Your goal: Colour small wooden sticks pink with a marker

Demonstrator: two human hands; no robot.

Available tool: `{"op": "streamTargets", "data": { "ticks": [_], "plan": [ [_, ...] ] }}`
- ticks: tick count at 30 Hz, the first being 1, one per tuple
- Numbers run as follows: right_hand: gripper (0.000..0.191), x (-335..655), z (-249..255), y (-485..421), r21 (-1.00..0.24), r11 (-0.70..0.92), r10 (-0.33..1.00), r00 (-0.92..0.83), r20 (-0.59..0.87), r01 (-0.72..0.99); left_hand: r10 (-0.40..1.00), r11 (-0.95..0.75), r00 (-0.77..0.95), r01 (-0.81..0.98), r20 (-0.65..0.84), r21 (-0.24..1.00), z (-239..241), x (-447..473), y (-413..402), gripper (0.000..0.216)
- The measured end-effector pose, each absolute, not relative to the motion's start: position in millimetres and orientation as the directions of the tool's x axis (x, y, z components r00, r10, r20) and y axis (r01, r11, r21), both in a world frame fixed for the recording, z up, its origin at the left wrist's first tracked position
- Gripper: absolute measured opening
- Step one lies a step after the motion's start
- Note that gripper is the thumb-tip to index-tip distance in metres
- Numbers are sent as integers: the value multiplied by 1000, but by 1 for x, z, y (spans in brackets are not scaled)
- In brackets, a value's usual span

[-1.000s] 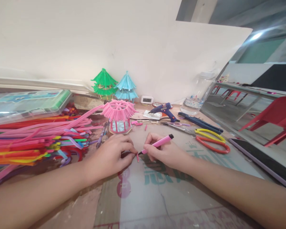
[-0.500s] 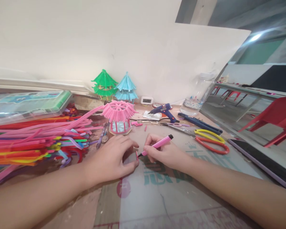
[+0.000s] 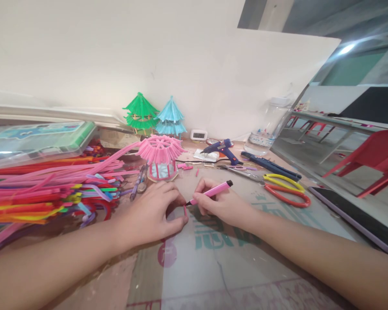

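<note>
My right hand (image 3: 218,199) grips a pink marker pen (image 3: 211,192), its dark tip pointing left. The tip meets a small pink stick (image 3: 185,211) close to its upper end. Between thumb and forefinger, my left hand (image 3: 157,211) pinches that stick against the mat. Just beyond my left hand stands a small pavilion model (image 3: 162,157) with a pink pipe-cleaner roof, pink posts and a pale blue inside. Short pink pieces (image 3: 187,167) lie to the right of its base.
Bundled pipe cleaners (image 3: 51,185) fill the left side below a clear plastic box (image 3: 35,142). Green (image 3: 141,113) and blue (image 3: 171,117) pavilion models stand at the wall. A glue gun (image 3: 223,149), pliers (image 3: 271,165), scissors (image 3: 287,189) and a phone (image 3: 355,219) lie rightward.
The marker tip has moved slightly up and left along the small pink stick, toward its far end. My left hand keeps its pinch in nearly the same place.
</note>
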State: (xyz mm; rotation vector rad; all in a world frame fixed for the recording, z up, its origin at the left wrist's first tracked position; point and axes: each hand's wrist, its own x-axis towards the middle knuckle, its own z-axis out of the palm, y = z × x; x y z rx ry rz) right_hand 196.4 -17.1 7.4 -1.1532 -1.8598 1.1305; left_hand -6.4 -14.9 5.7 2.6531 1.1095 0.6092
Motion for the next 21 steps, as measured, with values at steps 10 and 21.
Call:
{"op": "streamTargets", "data": {
  "ticks": [10,21],
  "plan": [
    [16,196,7,-18,-918,224,907,-414,74,326,710,-703,637,624,300,341,6,-7,-15,13],
    [14,194,7,-16,-911,230,919,-384,88,342,588,-798,700,585,405,146,7,-12,-16,17]
  ]
}}
